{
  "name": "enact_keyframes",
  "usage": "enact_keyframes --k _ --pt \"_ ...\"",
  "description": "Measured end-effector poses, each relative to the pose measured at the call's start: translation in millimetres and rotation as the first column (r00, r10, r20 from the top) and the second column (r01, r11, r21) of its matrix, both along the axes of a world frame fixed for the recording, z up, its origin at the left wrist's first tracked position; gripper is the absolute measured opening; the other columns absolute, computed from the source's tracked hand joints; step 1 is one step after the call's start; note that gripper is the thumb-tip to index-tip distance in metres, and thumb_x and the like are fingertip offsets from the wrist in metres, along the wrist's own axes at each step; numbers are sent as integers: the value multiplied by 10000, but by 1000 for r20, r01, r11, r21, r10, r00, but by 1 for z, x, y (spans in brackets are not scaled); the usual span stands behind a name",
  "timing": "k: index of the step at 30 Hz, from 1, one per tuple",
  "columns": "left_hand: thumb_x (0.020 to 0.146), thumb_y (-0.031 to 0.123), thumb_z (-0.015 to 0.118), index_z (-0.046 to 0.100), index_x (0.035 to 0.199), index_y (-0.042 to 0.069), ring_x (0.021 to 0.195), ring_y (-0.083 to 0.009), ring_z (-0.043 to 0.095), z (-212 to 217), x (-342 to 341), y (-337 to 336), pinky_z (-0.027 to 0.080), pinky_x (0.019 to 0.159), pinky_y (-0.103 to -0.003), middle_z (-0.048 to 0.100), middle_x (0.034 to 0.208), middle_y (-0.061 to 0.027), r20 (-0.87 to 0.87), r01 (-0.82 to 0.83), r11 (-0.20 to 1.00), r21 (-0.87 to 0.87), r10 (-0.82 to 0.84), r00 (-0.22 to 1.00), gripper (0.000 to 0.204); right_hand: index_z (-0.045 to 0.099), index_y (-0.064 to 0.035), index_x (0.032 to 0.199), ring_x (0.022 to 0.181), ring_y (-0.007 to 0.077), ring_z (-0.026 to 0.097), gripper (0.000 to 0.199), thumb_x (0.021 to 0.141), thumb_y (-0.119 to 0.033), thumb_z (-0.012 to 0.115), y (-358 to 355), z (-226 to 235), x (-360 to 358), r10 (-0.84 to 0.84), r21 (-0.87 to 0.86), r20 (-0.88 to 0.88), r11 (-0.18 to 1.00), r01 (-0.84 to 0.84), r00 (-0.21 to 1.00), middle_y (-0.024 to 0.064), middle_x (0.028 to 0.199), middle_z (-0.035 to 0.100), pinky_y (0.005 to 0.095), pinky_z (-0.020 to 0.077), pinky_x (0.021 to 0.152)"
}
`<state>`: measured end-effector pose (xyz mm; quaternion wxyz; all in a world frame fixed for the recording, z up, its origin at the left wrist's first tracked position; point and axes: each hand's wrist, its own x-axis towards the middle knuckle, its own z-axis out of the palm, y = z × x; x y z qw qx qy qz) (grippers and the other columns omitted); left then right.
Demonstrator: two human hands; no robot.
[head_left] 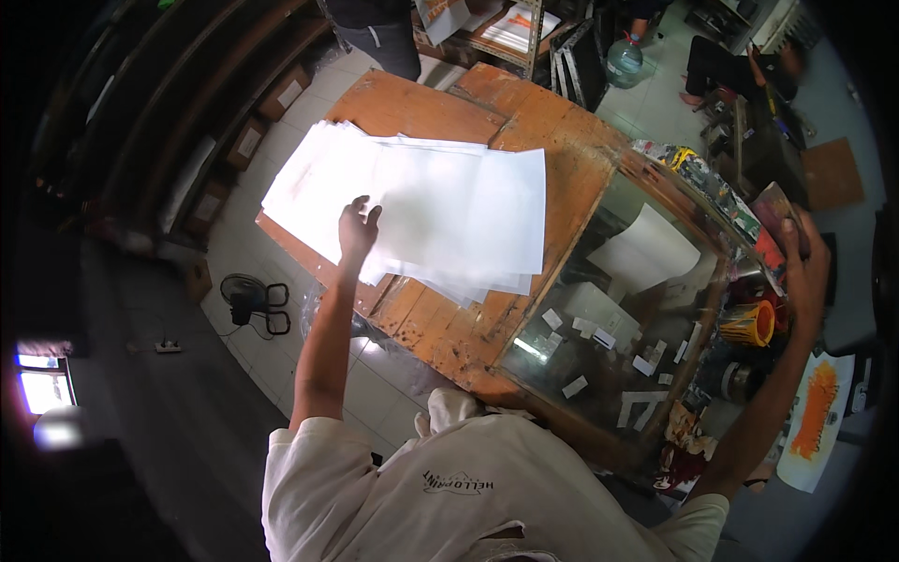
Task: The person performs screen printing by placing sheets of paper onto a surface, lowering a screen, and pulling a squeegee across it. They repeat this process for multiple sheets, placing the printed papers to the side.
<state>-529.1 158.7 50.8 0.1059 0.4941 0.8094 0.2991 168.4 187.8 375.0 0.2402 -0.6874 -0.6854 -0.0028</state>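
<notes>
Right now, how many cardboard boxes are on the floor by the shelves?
3 that I can see: one cardboard box nearest the table's far corner, one further along the shelves, and one past that. More may be hidden in the dark shelving.

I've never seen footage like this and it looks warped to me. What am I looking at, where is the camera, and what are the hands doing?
The camera sits on a person's head and looks down; its fisheye lens bends straight edges. The two bare arms are that person's own. The left hand rests on a fanned pile of white sheets on a worn wooden table. The right hand reaches out to the far right and grips the edge of a colourful board. Between them lies a glass-topped frame with taped paper bits. An orange pot stands near the right hand.
</notes>
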Motion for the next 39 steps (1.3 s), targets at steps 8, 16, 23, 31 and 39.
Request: enact_keyframes --k 8,16,23,31,39 --pt "1022 662 395 285 1629 109 1567 -476 64 -30 67 -18 69 1176 -762 164 1687 -254 -556 6 984 -179 -106 824 828 631 3 1359 1215 286 636 535 1029 -417 614 -6 0 -5 13 17 43 1000 -14 999 208 1285 686 381 448 1063" --pt "1010 576 506 336 1592 28 1562 -484 101 1 105 3 89 1158 -778 200 1661 -306 -490 138 988 -63 -151 858 817 642 -27 1368 1199 265 649 566 1004 -460 644 -10 1 -13 -55 -22 -74 998 53 996 188 1267 696 372 467 1041" --pt "1053 633 317 167 1657 121 1573 -455 -51 -35 302 -71 -88 1170 -754 -22 1703 -266 -233 564 722 -400 -675 700 806 681 -72 1300 1019 235 685 589 971 -559 635 -7 8 -22 -28 -5 -88 1000 28 996 137 1124 735 352 503 929" --pt "1024 526 513 378 1587 84 1558 -501 85 -48 448 -55 40 1185 -748 209 1680 -239 -225 827 559 -60 -815 535 728 711 -74 1134 912 217 689 435 984 -472 621 -10 46 -40 -18 -117 -60 993 11 998 145 959 713 408 513 862" --pt "1018 500 542 330 1600 64 1573 -451 101 -47 526 -52 81 1239 -657 223 1693 -183 -211 955 280 -95 -943 256 758 747 -57 968 677 160 695 350 1032 -346 561 -11 46 -24 123 -75 -82 989 -130 989 32 676 724 394 579 811"
